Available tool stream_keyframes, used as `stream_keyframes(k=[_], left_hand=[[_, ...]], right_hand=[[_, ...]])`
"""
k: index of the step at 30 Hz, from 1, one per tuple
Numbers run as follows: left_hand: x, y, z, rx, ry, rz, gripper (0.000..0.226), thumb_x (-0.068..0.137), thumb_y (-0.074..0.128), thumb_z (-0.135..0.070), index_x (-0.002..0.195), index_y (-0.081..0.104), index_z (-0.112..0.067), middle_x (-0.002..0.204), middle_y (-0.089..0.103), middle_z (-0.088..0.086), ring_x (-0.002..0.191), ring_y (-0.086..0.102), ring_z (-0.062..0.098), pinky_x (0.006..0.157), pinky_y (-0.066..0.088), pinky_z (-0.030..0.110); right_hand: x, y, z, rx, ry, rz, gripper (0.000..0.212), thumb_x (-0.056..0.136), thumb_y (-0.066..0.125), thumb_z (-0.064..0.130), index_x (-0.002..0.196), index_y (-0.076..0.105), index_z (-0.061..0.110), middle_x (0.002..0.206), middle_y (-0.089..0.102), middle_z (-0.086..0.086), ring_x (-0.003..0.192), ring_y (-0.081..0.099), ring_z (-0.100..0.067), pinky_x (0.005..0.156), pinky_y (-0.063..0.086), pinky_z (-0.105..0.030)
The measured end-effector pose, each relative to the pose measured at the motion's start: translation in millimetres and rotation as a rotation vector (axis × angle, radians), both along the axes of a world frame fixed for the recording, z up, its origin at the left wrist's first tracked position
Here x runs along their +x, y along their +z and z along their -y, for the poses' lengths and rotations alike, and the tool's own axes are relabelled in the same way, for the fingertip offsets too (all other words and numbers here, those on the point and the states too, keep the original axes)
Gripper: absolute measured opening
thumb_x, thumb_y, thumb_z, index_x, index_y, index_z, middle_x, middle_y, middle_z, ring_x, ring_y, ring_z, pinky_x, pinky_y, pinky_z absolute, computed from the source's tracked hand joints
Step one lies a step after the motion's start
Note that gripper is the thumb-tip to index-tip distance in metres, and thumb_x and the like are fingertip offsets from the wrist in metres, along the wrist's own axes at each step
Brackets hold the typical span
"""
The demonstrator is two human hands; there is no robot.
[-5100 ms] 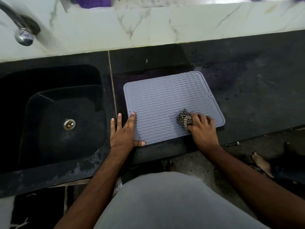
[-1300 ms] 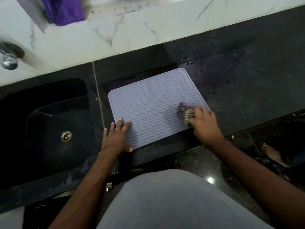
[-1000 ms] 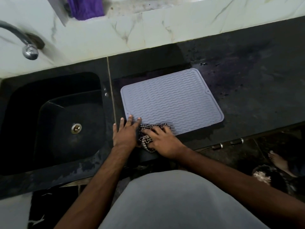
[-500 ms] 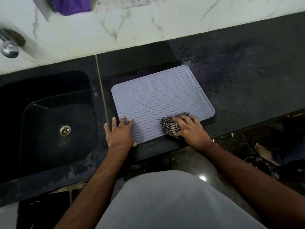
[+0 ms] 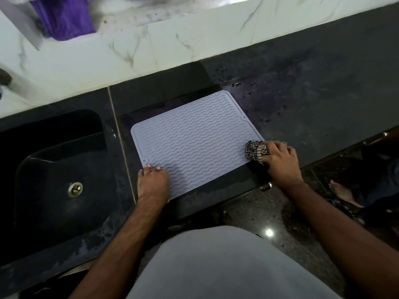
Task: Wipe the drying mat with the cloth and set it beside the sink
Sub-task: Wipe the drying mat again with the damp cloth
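A grey ribbed drying mat point(image 5: 194, 139) lies flat on the black counter point(image 5: 313, 93), just right of the black sink point(image 5: 60, 169). My left hand point(image 5: 153, 182) presses down on the mat's near left corner, fingers together and curled at the tips. My right hand point(image 5: 280, 160) is closed on a bunched black-and-white checked cloth point(image 5: 254, 151) at the mat's near right corner, where the cloth touches the mat's edge.
The sink drain point(image 5: 75, 188) shows in the basin. A white marble backsplash point(image 5: 194, 39) runs behind the counter, with a purple cloth point(image 5: 64, 18) on the ledge above. Another person's bare foot point(image 5: 343, 192) is on the floor at right. The counter's front edge runs just below the mat.
My right hand has swept the cloth to the right along the mat's near edge, from the left corner to the right corner. My left hand has stayed on the near left corner.
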State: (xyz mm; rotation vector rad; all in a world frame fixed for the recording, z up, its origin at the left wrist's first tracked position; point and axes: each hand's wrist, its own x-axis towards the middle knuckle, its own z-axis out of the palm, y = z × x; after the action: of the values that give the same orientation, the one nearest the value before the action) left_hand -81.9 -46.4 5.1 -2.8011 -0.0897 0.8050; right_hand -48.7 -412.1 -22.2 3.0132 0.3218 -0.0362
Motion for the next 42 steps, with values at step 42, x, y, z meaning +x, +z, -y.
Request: stream_keyframes(k=[42], left_hand=[[6, 6, 19, 0.015, 0.152, 0.008, 0.06, 0.091, 0.065, -0.02, 0.147, 0.045, -0.011, 0.151, 0.046, 0.015, 0.148, 0.027, 0.032, 0.123, 0.019, 0.047]], right_hand=[[78, 1, -290, 0.3, 0.877, -0.168, 0.029, 0.092, 0.057, 0.032, 0.118, 0.07, 0.038, 0.153, 0.044, 0.01, 0.132, 0.043, -0.022, 0.099, 0.031, -0.043]])
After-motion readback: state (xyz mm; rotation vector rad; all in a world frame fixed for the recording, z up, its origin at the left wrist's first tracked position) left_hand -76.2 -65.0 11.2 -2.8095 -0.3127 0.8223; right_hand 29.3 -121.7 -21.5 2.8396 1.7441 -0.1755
